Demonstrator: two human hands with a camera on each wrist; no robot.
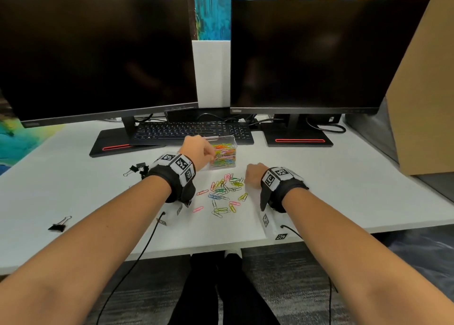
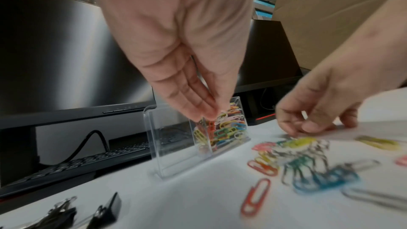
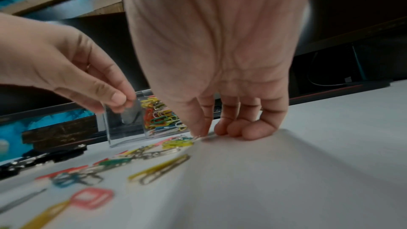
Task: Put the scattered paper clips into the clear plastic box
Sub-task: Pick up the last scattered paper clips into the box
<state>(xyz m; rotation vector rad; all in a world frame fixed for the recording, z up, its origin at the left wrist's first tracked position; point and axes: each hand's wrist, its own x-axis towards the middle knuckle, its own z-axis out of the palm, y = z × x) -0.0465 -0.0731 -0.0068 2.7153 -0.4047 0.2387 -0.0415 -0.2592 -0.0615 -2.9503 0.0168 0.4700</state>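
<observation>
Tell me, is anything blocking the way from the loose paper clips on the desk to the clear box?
Nothing visible does. The clear box stands open-topped just behind the loose paper clips, with only bare desk between.

bare forearms, black wrist straps (image 1: 172,177) with black-and-white square markers, thin black cables (image 1: 137,258), dark trousers (image 1: 221,295)

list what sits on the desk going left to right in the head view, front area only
lone binder clip → binder clip cluster → left hand → clear plastic box → right hand
</observation>
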